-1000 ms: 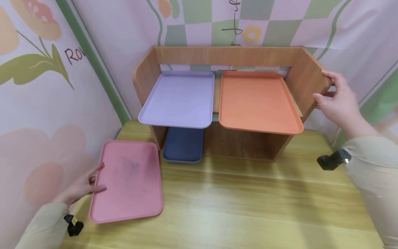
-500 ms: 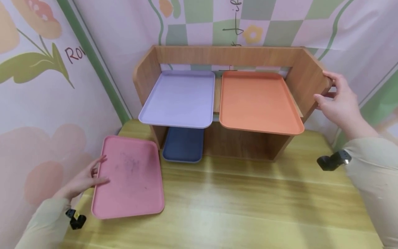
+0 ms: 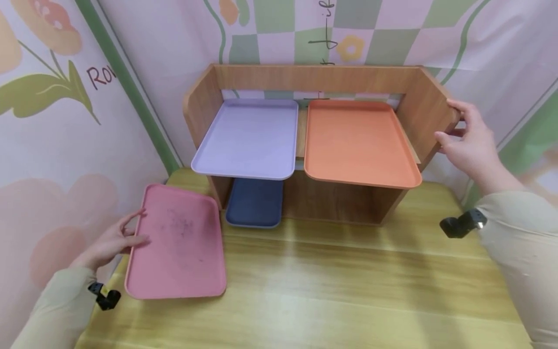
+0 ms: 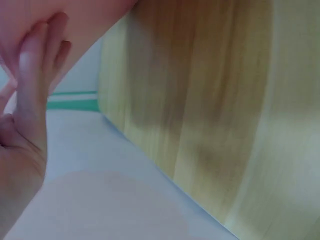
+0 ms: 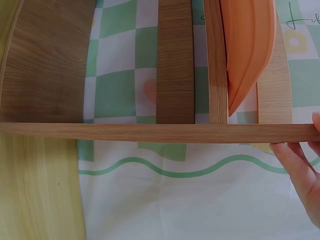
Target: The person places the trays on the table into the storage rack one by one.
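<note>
At the left, my left hand point(image 3: 106, 246) holds a pink tray point(image 3: 178, 257) by its left rim, thumb over the top. In the left wrist view my fingers reach under the pink tray point(image 4: 95, 17), which is raised above the table. Dark smudges mark the tray's surface. My right hand point(image 3: 470, 140) grips the right side panel of a wooden shelf point(image 3: 314, 77), thumb on the inner face. On the upper level lie a lilac tray point(image 3: 248, 140) and an orange tray point(image 3: 359, 145), side by side, both jutting past the front. A smaller navy tray point(image 3: 255, 203) sits in the lower left.
The shelf stands on a wood-grain table point(image 3: 340, 271). Patterned cloth point(image 3: 401, 29) hangs behind it, and another printed sheet point(image 3: 78, 145) runs down the left side. The shelf's lower right bay point(image 3: 335, 198) is open at the front.
My left hand has moved slightly up and away with the pink tray, whose far edge now tilts higher at its left corner. The right hand keeps its grip on the shelf panel.
</note>
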`<move>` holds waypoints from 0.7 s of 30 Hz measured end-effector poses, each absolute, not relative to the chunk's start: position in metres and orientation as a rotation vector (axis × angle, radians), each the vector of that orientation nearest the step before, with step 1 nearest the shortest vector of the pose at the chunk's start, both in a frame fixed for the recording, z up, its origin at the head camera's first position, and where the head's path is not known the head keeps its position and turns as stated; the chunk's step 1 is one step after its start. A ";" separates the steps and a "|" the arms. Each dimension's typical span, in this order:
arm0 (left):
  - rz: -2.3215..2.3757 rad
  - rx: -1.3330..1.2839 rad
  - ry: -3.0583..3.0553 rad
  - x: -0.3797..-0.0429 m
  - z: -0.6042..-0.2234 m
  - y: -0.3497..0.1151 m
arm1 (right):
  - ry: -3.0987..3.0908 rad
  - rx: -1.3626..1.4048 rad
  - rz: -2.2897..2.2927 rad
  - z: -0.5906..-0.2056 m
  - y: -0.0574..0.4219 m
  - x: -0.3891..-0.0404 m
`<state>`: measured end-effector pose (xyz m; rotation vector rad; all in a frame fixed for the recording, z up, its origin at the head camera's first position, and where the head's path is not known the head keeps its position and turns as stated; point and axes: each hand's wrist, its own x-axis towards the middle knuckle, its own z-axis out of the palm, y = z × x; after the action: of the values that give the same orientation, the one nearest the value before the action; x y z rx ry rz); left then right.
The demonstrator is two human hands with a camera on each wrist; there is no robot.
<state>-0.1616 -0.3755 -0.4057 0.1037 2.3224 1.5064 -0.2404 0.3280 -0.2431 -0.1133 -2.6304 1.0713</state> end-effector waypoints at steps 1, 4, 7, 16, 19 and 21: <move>1.519 0.096 2.306 -0.162 -0.406 -0.379 | -2.634 -0.114 1.071 -0.243 0.328 -0.241; 1.573 0.073 2.246 -0.161 -0.406 -0.390 | -2.636 -0.116 1.069 -0.244 0.329 -0.241; 1.656 0.056 2.184 -0.159 -0.409 -0.399 | -2.638 -0.113 1.064 -0.244 0.329 -0.242; 1.914 -0.012 2.006 -0.147 -0.404 -0.410 | -2.583 -0.080 1.175 -0.243 0.331 -0.241; 1.982 -0.016 1.928 -0.143 -0.400 -0.408 | -2.598 -0.092 1.159 -0.243 0.330 -0.242; 2.016 -0.021 1.874 -0.140 -0.397 -0.403 | -2.616 -0.108 1.140 -0.243 0.330 -0.242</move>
<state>-0.1396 -0.4026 -0.3975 -0.0211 1.8736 2.0157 -0.2417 0.3299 -0.2430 -0.1081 -2.6157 1.1395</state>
